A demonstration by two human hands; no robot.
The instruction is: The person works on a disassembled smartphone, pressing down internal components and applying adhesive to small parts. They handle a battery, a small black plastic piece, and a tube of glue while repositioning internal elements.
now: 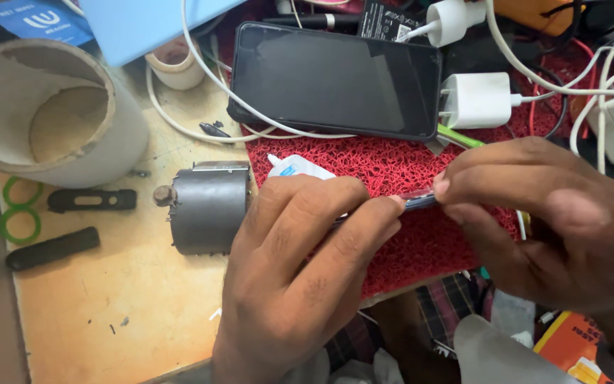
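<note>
Closest to me, my left hand [300, 263] curls its fingers around a thin, flat, glassy strip with a dark blue edge [421, 201], pinching it at the thumb. My right hand [548, 227] grips the strip's other end with closed fingertips. We hold it just above the red looped-fibre mat [392, 167]. Beside my left hand sits a dark grey metal cylinder [207, 208]; beyond the mat's far edge lies a black smartphone [335, 78].
</note>
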